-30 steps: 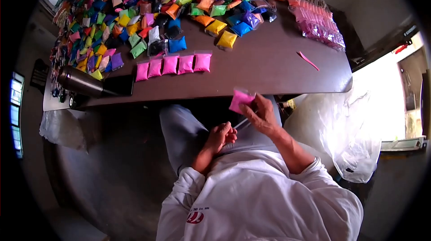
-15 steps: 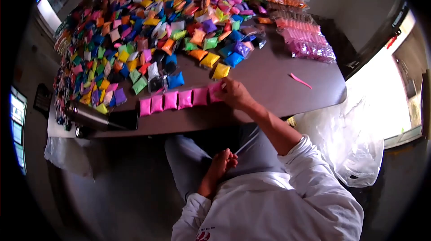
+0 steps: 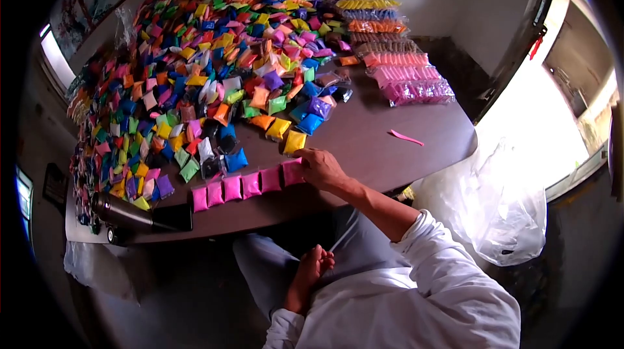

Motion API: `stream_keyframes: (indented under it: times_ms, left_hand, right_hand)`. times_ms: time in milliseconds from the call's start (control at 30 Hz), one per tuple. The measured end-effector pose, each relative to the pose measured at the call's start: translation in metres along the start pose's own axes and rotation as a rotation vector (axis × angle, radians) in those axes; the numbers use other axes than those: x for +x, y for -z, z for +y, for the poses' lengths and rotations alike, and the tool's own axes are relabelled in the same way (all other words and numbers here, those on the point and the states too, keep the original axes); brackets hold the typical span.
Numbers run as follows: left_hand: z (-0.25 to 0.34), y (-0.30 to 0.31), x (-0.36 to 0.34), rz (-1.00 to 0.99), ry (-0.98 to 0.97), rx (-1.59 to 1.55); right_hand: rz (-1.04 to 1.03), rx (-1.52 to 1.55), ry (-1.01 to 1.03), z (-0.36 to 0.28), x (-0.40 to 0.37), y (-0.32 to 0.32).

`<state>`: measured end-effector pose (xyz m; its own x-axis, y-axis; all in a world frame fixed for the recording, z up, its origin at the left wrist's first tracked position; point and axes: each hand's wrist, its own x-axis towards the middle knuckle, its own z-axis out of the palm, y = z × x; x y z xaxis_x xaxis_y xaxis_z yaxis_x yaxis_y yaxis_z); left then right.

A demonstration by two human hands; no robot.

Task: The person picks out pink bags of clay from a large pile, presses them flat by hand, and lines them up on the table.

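While the right hand grips the pink packet at the near end of the pink row and the left hand lies curled on the lap, its contents hidden, a sideways drag could likely shove that row crooked.

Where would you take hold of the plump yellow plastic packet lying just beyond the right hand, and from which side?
Probably by its near edge, pinched from above, coming from the person's side. The plump yellow plastic packet lies flat on the brown table; other coloured packets crowd its far side, while its near edge faces bare tabletop. The right hand rests close by.
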<state>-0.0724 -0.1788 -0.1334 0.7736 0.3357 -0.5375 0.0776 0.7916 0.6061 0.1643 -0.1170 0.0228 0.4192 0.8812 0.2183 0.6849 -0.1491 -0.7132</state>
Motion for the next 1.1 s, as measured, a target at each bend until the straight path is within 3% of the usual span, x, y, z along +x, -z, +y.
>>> stream_keyframes:
  times_ms: [367,467,500,733,800,1000,1067,1100]
  left_hand:
    - [-0.014,0.017,0.019,0.043,0.185,-0.077]
    - [-0.012,0.023,0.029,0.038,0.234,-0.102]
    - [-0.009,0.022,0.030,0.038,0.237,-0.101]
    - [0.004,0.016,0.035,0.168,0.329,-0.222]
    - [0.002,0.019,0.035,0.295,0.349,-0.220]
    - [-0.003,0.040,0.028,0.332,0.399,-0.324]
    - [-0.009,0.052,0.028,0.206,0.369,-0.466]
    - [-0.010,0.056,0.028,0.153,0.357,-0.515]
  right_hand:
    - [0.349,-0.123,0.110,0.085,0.066,0.062]
    - [0.347,-0.201,-0.005,0.100,0.095,0.086]
    - [0.430,-0.235,0.082,0.106,0.107,0.091]
    - [0.423,-0.253,-0.044,0.151,0.180,0.115]
    - [0.420,-0.300,-0.106,0.164,0.202,0.116]
    - [0.455,-0.341,-0.090,0.198,0.263,0.119]
    - [0.328,-0.429,-0.154,0.189,0.274,0.129]
    - [0.427,-0.439,-0.121,0.194,0.283,0.125]
